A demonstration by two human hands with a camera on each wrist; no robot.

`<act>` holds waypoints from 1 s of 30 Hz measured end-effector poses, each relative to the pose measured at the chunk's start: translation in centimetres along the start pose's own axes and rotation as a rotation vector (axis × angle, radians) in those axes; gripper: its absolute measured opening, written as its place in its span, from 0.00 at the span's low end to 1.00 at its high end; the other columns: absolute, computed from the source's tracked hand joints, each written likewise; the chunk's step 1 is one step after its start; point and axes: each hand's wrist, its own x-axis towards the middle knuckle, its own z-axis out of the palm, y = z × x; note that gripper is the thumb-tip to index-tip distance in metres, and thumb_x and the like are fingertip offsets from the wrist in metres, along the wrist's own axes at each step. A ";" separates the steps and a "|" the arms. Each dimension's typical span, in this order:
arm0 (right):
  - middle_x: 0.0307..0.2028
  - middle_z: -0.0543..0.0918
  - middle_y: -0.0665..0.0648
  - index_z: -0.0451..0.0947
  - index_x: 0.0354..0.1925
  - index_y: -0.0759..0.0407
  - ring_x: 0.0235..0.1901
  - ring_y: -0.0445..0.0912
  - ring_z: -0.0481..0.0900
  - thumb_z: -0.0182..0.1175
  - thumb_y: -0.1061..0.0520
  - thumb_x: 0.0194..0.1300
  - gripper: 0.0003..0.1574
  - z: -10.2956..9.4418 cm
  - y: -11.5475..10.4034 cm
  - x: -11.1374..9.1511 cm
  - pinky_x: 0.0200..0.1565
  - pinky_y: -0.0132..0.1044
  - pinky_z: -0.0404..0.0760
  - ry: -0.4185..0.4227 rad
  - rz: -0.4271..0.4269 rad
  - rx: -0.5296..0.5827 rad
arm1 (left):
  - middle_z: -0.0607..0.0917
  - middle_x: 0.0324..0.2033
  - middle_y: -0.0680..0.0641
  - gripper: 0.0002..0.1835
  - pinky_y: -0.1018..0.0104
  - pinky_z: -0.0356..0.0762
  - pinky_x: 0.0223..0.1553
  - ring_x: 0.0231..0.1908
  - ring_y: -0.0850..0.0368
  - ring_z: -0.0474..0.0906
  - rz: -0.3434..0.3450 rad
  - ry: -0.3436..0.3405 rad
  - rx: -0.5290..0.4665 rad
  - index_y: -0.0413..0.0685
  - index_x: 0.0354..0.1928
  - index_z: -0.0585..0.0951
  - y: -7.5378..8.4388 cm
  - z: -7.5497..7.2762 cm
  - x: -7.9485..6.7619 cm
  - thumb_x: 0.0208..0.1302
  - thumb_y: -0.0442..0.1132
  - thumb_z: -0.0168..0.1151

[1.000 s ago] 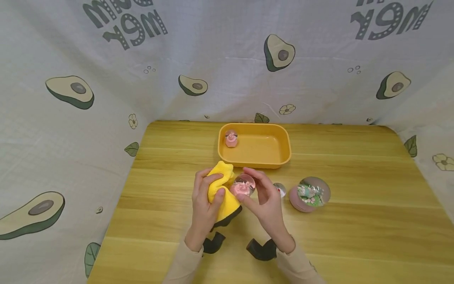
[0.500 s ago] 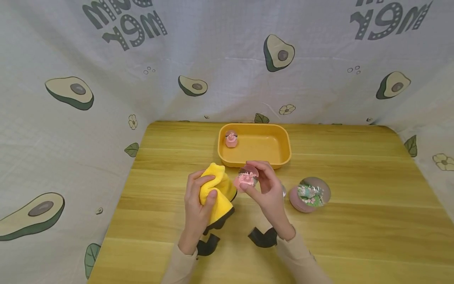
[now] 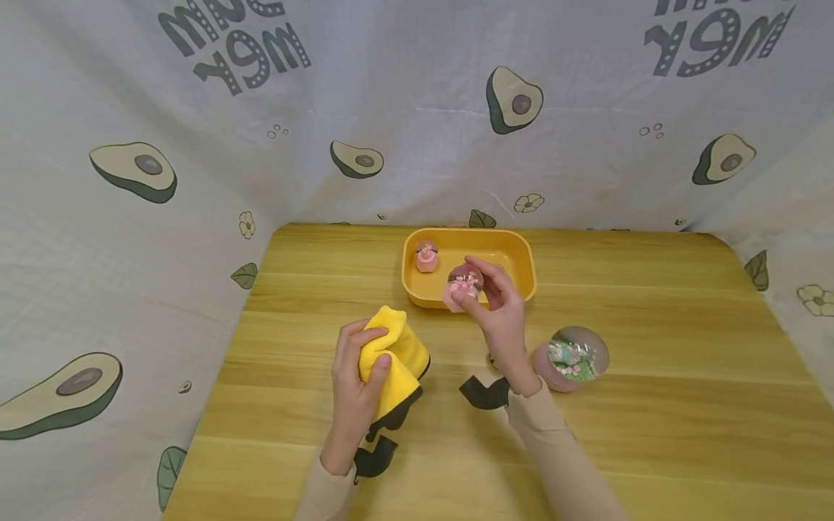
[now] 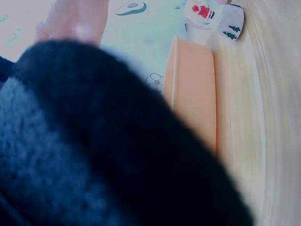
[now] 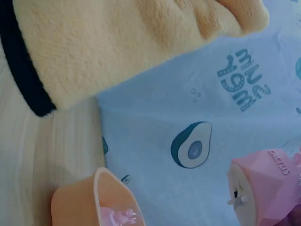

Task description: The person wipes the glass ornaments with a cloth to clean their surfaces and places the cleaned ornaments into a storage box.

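My right hand pinches a small pink snow globe between thumb and fingers, over the front rim of the yellow tray. The right wrist view shows this globe's faceted pink base, lettered "CACTUS", with its pale underside exposed. Inside the tray, at the left, stands another small pink snow globe. My left hand grips a bunched yellow cloth with a dark border, in front of the tray. The cloth's dark side fills much of the left wrist view.
A larger snow globe with a pink base lies tilted on the wooden table to the right. A Santa snow globe stands beyond the tray in the left wrist view. An avocado-print curtain hangs behind the table.
My right hand has carried the pink snow globe away from the cloth, forward to the tray's front rim. My left hand has drawn slightly left with the cloth.
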 end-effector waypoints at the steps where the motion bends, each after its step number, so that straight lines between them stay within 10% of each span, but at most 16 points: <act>1: 0.49 0.75 0.65 0.70 0.58 0.74 0.52 0.51 0.73 0.61 0.77 0.56 0.30 -0.1 0.2 0.4 0.60 0.38 0.66 0.009 0.023 -0.005 | 0.73 0.47 0.40 0.20 0.65 0.74 0.43 0.45 0.48 0.73 -0.004 -0.001 0.000 0.41 0.49 0.76 0.0 0.0 0.0 0.70 0.52 0.53; 16: 0.51 0.78 0.61 0.75 0.57 0.66 0.47 0.49 0.73 0.67 0.58 0.60 0.28 -0.9 1.9 5.6 0.49 0.37 0.73 -0.025 0.273 -0.266 | 0.74 0.48 0.41 0.18 0.65 0.74 0.43 0.45 0.49 0.73 -0.040 -0.013 0.001 0.42 0.49 0.76 -0.1 -0.3 -0.5 0.70 0.50 0.54; 30: 0.52 0.76 0.63 0.73 0.58 0.67 0.49 0.53 0.71 0.64 0.62 0.60 0.29 -1.4 3.3 8.3 0.47 0.37 0.71 -0.123 0.467 -0.322 | 0.74 0.49 0.40 0.13 0.65 0.73 0.45 0.45 0.48 0.73 -0.070 -0.032 -0.022 0.45 0.50 0.77 -0.3 -0.2 -0.5 0.67 0.42 0.57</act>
